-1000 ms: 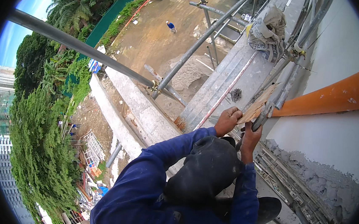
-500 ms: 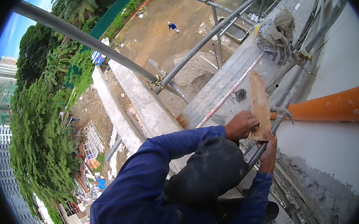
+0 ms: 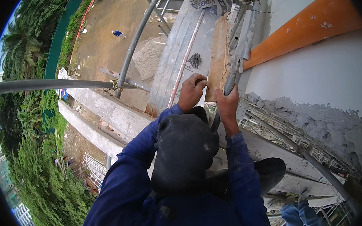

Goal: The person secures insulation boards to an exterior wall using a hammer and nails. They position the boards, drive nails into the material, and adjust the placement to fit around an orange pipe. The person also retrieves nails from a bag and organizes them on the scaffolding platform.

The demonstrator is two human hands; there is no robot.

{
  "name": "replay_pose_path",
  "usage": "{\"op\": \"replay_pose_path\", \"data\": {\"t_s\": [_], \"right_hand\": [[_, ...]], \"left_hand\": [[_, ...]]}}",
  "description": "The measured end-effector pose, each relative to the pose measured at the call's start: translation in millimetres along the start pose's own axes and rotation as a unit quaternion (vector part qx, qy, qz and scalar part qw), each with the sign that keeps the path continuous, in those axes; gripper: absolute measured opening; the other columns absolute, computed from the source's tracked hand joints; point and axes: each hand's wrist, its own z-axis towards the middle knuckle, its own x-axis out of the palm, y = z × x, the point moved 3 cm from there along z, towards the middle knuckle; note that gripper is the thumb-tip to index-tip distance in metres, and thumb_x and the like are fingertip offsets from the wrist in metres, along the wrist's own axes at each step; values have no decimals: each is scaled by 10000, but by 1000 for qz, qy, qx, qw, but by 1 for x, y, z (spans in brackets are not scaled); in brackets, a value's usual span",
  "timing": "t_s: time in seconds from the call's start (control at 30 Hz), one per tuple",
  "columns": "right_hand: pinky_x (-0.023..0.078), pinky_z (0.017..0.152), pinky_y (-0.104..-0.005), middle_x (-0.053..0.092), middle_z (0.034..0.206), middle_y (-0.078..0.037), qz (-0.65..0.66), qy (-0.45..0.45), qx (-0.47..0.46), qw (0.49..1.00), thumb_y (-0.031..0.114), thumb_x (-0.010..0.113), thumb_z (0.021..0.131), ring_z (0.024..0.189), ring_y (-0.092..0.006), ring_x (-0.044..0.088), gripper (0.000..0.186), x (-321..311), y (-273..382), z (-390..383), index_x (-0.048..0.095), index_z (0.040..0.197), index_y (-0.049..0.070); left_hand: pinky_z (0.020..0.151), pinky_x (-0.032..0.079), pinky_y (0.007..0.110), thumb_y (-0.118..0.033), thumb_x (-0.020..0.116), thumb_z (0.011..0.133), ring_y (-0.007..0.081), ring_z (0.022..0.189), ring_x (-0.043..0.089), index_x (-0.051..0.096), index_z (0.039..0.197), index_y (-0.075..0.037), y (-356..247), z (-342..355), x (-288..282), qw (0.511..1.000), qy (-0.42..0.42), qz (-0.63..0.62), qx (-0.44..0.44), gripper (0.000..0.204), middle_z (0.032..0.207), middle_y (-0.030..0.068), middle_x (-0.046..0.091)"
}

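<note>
One wooden board (image 3: 217,58) extends ahead between both hands. The right hand (image 3: 227,103) grips one hammer (image 3: 230,81); the left hand (image 3: 192,90) curls beside the board's edge, any hold unclear. Beyond, one sack (image 3: 209,1) bears dark lettering.

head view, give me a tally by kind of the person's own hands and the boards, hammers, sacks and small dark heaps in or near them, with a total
hands: 2, left hand and right hand
held wooden board: 1
hammer: 1
crumpled sack: 1
small dark heap: 1, pieces too small to count
total: 6
</note>
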Motion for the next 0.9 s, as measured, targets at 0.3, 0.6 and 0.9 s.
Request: {"op": "replay_pose_path", "data": {"t_s": [0.3,0.6,0.9], "right_hand": [[464,483,-245,590,842,-48,138,-51,82,986,15,640,796,604,-99,565,318,-21,16,24,510,1085,6],[451,442,-236,581,857,-31,161,-71,86,981,40,662,830,578,-89,553,307,-34,-4,2,495,1088,36],[464,453,-230,594,882,-27,191,-64,75,977,53,667,835,623,-85,572,337,-31,-6,5,485,1118,46]], "left_hand": [[667,510,345,-92,689,824,248,742,647,659,934,-22,-53,7,27,915,110,267,281,134,822,109,661],[612,458,265,-170,567,970,106,671,567,600,970,22,-32,21,27,997,75,-18,7,195,750,34,600],[656,470,242,-166,621,944,82,728,568,639,1017,20,-16,14,29,984,157,-59,-54,200,847,31,627]]}}
